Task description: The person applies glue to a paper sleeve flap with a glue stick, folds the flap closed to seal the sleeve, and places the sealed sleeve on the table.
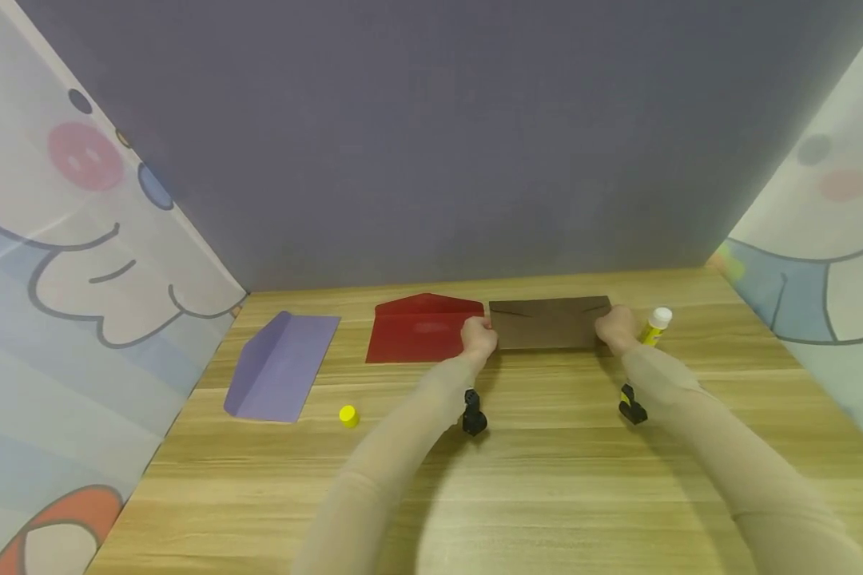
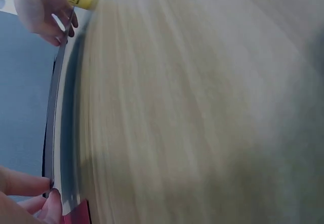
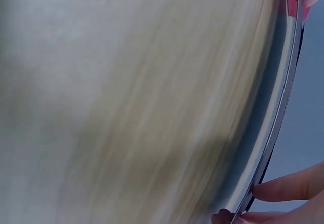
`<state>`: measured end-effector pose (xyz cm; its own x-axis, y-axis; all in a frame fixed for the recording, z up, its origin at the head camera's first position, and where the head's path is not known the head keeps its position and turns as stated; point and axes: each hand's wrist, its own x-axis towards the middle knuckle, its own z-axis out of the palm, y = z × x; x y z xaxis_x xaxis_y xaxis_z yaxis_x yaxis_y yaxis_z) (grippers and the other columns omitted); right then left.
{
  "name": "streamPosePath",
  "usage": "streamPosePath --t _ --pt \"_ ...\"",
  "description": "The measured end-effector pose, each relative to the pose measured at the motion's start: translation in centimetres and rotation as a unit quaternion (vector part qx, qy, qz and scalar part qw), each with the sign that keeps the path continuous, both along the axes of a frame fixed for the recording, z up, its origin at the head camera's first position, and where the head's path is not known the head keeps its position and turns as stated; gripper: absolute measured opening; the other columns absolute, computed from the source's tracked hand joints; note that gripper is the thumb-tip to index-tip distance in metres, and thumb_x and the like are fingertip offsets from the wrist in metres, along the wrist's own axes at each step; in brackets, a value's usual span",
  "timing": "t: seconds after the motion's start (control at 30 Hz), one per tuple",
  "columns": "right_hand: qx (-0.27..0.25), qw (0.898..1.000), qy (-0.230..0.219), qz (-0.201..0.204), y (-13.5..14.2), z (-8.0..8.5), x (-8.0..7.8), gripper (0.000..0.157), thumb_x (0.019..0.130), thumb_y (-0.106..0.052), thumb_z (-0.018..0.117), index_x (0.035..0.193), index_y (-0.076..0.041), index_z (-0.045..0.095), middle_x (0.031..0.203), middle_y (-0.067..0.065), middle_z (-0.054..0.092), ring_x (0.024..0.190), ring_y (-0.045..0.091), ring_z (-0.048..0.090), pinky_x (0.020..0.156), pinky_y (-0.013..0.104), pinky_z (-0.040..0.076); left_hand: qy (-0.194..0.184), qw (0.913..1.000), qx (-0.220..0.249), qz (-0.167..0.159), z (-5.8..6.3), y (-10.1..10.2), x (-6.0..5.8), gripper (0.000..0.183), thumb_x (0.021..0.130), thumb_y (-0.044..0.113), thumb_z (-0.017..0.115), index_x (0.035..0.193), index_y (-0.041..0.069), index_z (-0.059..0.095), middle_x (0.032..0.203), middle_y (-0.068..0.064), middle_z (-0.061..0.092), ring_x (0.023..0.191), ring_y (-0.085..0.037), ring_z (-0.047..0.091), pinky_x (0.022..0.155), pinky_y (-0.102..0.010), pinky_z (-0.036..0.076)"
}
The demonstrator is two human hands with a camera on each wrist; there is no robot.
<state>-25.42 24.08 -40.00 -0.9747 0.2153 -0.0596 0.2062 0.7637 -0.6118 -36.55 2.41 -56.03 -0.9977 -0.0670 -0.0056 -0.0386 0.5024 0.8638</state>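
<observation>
Between my two hands is a brown envelope, seen in the head view with a crease along its upper part. My left hand pinches its left end, and my right hand pinches the right end. In the left wrist view the envelope shows nearly edge-on, slightly off the table, between thumb and fingers. The right wrist view shows the same thin edge in the right fingers. A red envelope with its flap unfolded lies beside my left hand. Just beyond my right hand stands a yellow glue stick with a white end.
A purple envelope with its flap unfolded lies on the left of the wooden table. Nearer to me is a small yellow cap. A grey wall borders the table's back, with printed cartoon panels on both sides.
</observation>
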Motion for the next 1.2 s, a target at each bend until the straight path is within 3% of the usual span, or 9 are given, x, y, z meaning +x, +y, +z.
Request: streamPosePath --t 0.13,0.4,0.53,0.67,0.8,0.9,1.0,1.07,1.2 --pt "0.020 1.000 0.004 -0.005 0.3 -0.6 -0.6 0.018 0.073 -0.003 0.040 0.055 -0.004 0.040 0.060 0.014 0.046 0.054 0.024 0.043 0.046 0.030 0.037 0.018 0.9985 -0.045 -0.024 -1.5 0.6 -1.3 0.044 0.075 -0.002 0.049 0.114 0.015 0.061 0.116 0.000 0.058 0.111 -0.014 0.049 0.069 -0.026 0.047" --pt "0.056 0.998 0.023 0.005 0.7 -1.3 -1.4 0.022 0.071 0.000 0.040 0.050 -0.007 0.037 0.060 0.017 0.046 0.056 0.029 0.044 0.046 0.033 0.038 0.031 0.9925 -0.078 -0.089 -12.5 1.8 -8.5 0.048 0.075 0.003 0.054 0.119 0.022 0.056 0.122 0.005 0.053 0.100 -0.006 0.050 0.057 -0.025 0.042" --pt "0.097 0.995 0.003 0.034 0.8 -1.2 -1.7 0.023 0.072 0.000 0.040 0.050 -0.006 0.039 0.060 0.017 0.048 0.056 0.028 0.046 0.045 0.033 0.040 0.057 0.9797 -0.154 -0.115 -13.9 1.9 -9.5 0.039 0.075 0.005 0.058 0.112 0.018 0.061 0.119 0.003 0.055 0.107 -0.013 0.050 0.077 -0.030 0.047" --pt "0.153 0.985 -0.002 0.078 0.6 -1.4 -1.8 0.024 0.073 0.001 0.040 0.050 -0.003 0.042 0.058 0.016 0.049 0.055 0.027 0.046 0.046 0.036 0.043 0.075 0.9640 -0.220 -0.129 -10.2 1.7 -6.6 0.029 0.071 0.004 0.060 0.097 0.015 0.066 0.110 0.002 0.059 0.110 -0.022 0.048 0.091 -0.036 0.042" --pt "0.200 0.973 0.019 0.114 0.2 -1.5 -1.7 0.022 0.073 0.004 0.040 0.054 0.006 0.051 0.062 0.023 0.054 0.058 0.033 0.051 0.052 0.043 0.046 0.046 0.9598 -0.234 -0.149 -0.8 1.0 -0.1 0.021 0.072 0.000 0.059 0.090 0.007 0.066 0.108 -0.005 0.060 0.107 -0.025 0.049 0.089 -0.033 0.042" --pt "0.200 0.973 0.017 0.116 -0.2 -1.4 -1.6 0.021 0.076 0.004 0.040 0.069 0.014 0.057 0.077 0.032 0.057 0.072 0.043 0.054 0.063 0.050 0.046 0.004 0.9577 -0.226 -0.179 4.6 0.4 3.2 0.012 0.076 -0.001 0.057 0.085 0.001 0.064 0.106 -0.009 0.059 0.105 -0.026 0.049 0.087 -0.033 0.042" --pt "0.194 0.974 0.008 0.118 -0.4 -1.3 -1.5 0.022 0.078 0.004 0.041 0.079 0.017 0.058 0.085 0.036 0.054 0.081 0.047 0.052 0.069 0.053 0.045 -0.013 0.9525 -0.215 -0.215 7.0 -0.5 4.5 0.019 0.080 0.001 0.053 0.094 0.001 0.065 0.110 -0.008 0.059 0.106 -0.020 0.050 0.083 -0.028 0.044" --pt "0.202 0.971 0.012 0.126 -0.7 -1.1 -1.4 0.021 0.077 0.004 0.042 0.079 0.017 0.058 0.085 0.035 0.055 0.081 0.047 0.053 0.069 0.053 0.046 0.002 0.9486 -0.206 -0.240 7.5 -1.2 4.6 0.023 0.083 0.006 0.051 0.101 0.003 0.065 0.110 -0.005 0.059 0.091 -0.016 0.054 0.072 -0.025 0.044" --pt "0.214 0.966 0.016 0.142 -1.6 -0.8 -1.4 0.022 0.079 0.003 0.044 0.085 0.017 0.059 0.091 0.036 0.054 0.086 0.048 0.050 0.073 0.053 0.045 -0.011 0.9573 -0.167 -0.236 11.4 -2.1 6.6 0.027 0.089 0.008 0.046 0.112 0.005 0.061 0.110 -0.006 0.060 0.060 -0.010 0.051 0.057 -0.022 0.042"
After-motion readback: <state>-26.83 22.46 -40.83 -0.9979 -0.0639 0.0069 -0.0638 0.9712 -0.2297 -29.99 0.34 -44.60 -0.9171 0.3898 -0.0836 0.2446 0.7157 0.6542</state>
